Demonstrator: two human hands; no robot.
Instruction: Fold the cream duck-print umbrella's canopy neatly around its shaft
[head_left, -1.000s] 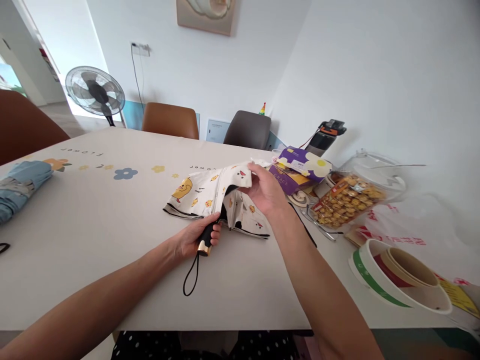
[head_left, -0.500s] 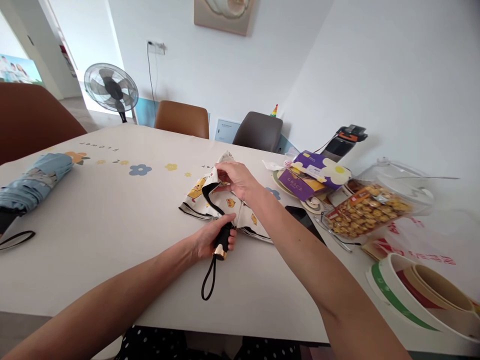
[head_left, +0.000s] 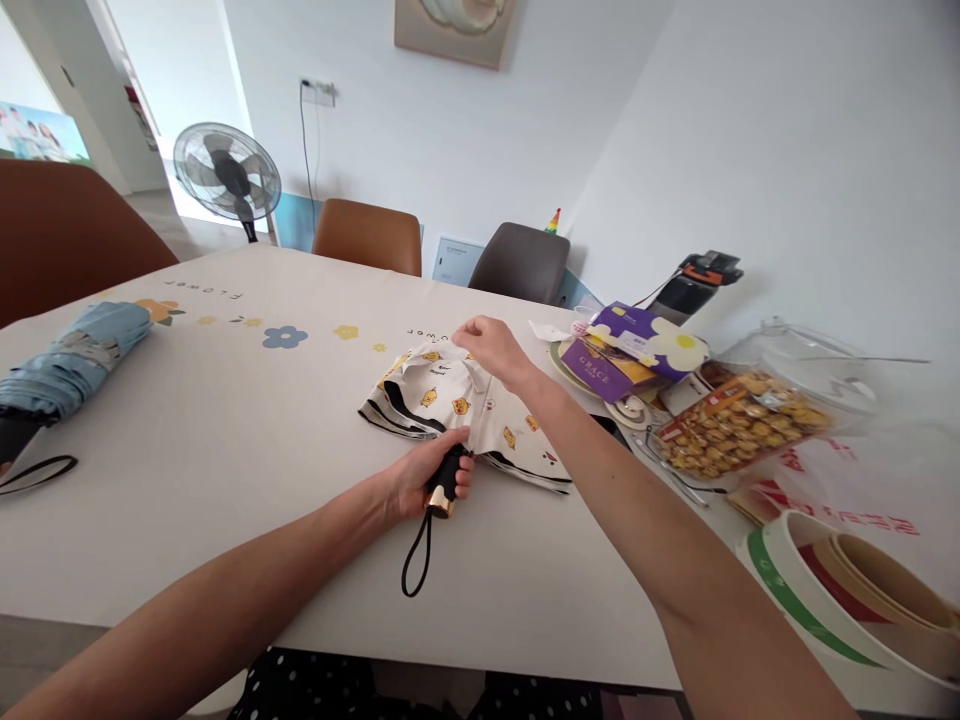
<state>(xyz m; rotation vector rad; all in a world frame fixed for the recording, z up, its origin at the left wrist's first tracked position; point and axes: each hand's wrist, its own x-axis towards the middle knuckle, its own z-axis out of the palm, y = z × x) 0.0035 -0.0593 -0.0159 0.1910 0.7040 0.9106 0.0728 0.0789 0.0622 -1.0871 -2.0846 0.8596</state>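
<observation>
A folding umbrella [head_left: 442, 395] with a white canopy, yellow chick prints and black edging lies loosely gathered on the table. My left hand [head_left: 427, 475] is wrapped round its black handle, which has a gold-coloured end and a black wrist loop [head_left: 416, 555]. At the canopy's far end, my right hand [head_left: 491, 348] is closed, its bent fingers at the fabric. The fingertips are partly hidden, so the exact bit of cloth they pinch does not show. Canopy panels spread out to both sides of the handle.
A folded blue umbrella [head_left: 79, 360] lies at the left on the white table [head_left: 225, 480]. Purple boxes [head_left: 600, 365], a clear snack container [head_left: 750, 420], a dark bottle [head_left: 694, 285] and a white-green round container [head_left: 802, 590] crowd the right side. Chairs and a fan [head_left: 229, 172] stand beyond.
My right hand has moved slightly up and right, toward the canopy's far end. The panel it lifted now lies flatter, showing more chick prints. My left hand keeps its hold on the handle.
</observation>
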